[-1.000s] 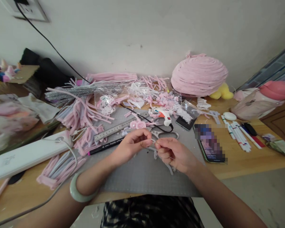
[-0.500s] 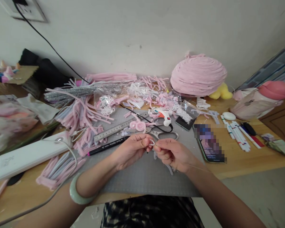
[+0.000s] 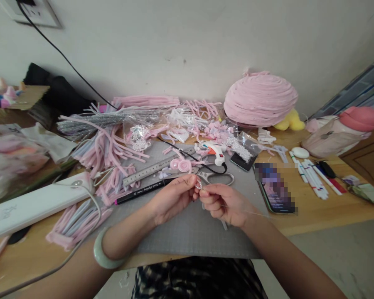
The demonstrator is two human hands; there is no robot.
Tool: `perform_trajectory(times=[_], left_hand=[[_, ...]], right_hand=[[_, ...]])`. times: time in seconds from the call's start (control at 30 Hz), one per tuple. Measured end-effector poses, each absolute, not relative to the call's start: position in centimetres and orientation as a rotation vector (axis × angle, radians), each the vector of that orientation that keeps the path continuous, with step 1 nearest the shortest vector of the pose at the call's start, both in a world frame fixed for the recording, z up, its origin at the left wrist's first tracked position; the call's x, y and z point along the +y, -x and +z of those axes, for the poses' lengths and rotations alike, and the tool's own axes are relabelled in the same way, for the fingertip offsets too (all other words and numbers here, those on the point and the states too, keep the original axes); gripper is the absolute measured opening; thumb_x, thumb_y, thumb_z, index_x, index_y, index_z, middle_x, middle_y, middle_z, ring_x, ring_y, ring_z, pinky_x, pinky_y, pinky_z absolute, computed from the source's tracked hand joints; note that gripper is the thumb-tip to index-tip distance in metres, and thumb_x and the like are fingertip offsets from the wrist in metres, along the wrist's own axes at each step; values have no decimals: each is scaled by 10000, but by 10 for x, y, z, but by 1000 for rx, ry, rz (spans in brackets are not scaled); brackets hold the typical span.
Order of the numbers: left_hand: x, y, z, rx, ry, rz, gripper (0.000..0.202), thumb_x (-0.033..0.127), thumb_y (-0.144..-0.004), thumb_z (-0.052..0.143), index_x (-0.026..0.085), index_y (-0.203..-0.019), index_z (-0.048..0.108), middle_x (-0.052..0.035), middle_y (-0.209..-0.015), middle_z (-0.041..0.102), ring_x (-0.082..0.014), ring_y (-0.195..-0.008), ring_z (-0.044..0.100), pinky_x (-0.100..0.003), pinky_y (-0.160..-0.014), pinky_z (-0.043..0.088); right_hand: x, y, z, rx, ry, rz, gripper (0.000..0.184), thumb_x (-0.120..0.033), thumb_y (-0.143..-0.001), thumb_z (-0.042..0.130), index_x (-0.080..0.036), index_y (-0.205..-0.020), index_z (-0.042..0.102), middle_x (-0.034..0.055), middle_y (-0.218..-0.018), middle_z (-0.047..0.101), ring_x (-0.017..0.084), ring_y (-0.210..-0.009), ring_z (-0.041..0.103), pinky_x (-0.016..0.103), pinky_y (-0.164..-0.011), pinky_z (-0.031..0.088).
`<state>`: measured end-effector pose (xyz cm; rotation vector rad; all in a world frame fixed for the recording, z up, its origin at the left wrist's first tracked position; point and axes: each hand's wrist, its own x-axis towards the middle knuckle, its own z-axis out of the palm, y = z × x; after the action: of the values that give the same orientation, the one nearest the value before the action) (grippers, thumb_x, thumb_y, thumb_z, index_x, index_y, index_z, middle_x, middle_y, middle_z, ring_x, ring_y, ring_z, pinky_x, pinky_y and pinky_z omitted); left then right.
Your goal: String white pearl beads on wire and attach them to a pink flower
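Right above the grey cutting mat (image 3: 187, 232), the left hand (image 3: 171, 197) and right hand (image 3: 222, 201) meet, their fingers pinching a short string of small white pearl beads (image 3: 199, 185) between them, with a thin clear thread trailing off past the right wrist. Steel scissors (image 3: 216, 177) lie just behind the hands, a black marker pen (image 3: 140, 191) and a metal ruler (image 3: 149, 169) to the left on the cluttered tabletop (image 3: 314, 211).

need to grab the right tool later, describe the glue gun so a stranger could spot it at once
Start at the grey cutting mat and look to its far edge. The white pistol-shaped glue gun lies there, beyond the steel scissors. Only it has an orange trigger and a trailing black cord.
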<state>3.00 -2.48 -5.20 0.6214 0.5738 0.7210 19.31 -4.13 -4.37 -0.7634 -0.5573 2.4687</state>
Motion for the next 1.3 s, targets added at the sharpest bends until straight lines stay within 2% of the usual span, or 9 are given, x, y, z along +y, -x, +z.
perform_trajectory(times=[0.17, 0.3, 0.43, 0.53, 0.63, 0.9, 1.07, 1.17, 1.3], left_hand=[[-26, -34, -52, 591, -650, 779, 236, 342, -744, 626, 118, -691, 571, -8, -679, 546, -84, -618, 467, -199, -618, 375], [-25, -31, -52, 718, -976, 809, 281, 398, -749, 598, 142, -650, 540, 29, -594, 494, -85, -582, 421, -200, -578, 336], [-21, -27, -51, 821, -1238, 764, 274, 373, -781, 544, 151, -623, 514, 42, -574, 456, -87, -570, 391, -209, -573, 314], [-19, -26, -52, 841, -1223, 779, 255, 359, -801, 508, 159, -643, 492, 38, -599, 470, -91, -589, 410, -210, -579, 313], [-20, -28, -54, 869, -1219, 790, 255, 363, -806, 498, 162, -650, 480, 42, -594, 468, -94, -610, 429, -207, -596, 316], [-24, -30, -50, 864, -1171, 805, 273, 382, -807, 488, 169, -638, 463, 51, -572, 435, -93, -581, 410, -213, -589, 317], [-27, -29, -44, 858, -1224, 771, 242, 347, -819, 480, 163, -661, 490, 44, -601, 473, -86, -576, 414, -207, -571, 314], [-29, -28, -39, 838, -1257, 699, 259, 336, -822, 476, 157, -637, 494, 41, -588, 471, -83, -559, 415, -207, -561, 316], [-30, -29, -35, 822, -1139, 644, 252, 321, -800, 523, 142, -622, 519, 38, -549, 468, -73, -518, 398, -198, -523, 302]], right_hand=[[-42, -192, -50, -392, 624, 2491, 145, -200, -778, 547, -103, -674, 521, -89, -532, 208, 11, -400, 139, 104, -331, 140], [-43, -192, -53, -356, 631, 2483, 145, -201, -764, 573, -88, -676, 546, -88, -524, 237, 6, -401, 168, 103, -338, 150], [-45, -189, -54, -432, 723, 2379, 157, -232, -752, 590, -85, -697, 584, -87, -499, 292, 2, -391, 192, 112, -346, 169], [-48, -186, -53, -731, 867, 2083, 175, -261, -779, 554, -96, -764, 613, -53, -531, 427, 8, -389, 286, 141, -375, 239], [-51, -184, -52, -1071, 1031, 1754, 134, -239, -773, 545, -121, -755, 607, -25, -597, 516, 28, -417, 381, 175, -416, 303], [-52, -195, -55, -1438, 1098, 1598, 200, -304, -807, 529, -168, -933, 606, -1, -733, 594, 42, -465, 423, 186, -462, 370], [-52, -195, -50, -1702, 1257, 982, 166, -253, -817, 513, -175, -833, 659, 6, -647, 631, 104, -569, 552, 209, -557, 428], [-53, -195, -50, -1820, 1274, 745, 198, -226, -839, 484, -178, -837, 676, -3, -577, 628, 110, -533, 566, 209, -551, 432], [-54, -197, -50, -1979, 1246, 425, 206, -231, -855, 479, -173, -819, 673, 23, -644, 664, 123, -566, 585, 221, -553, 428]])
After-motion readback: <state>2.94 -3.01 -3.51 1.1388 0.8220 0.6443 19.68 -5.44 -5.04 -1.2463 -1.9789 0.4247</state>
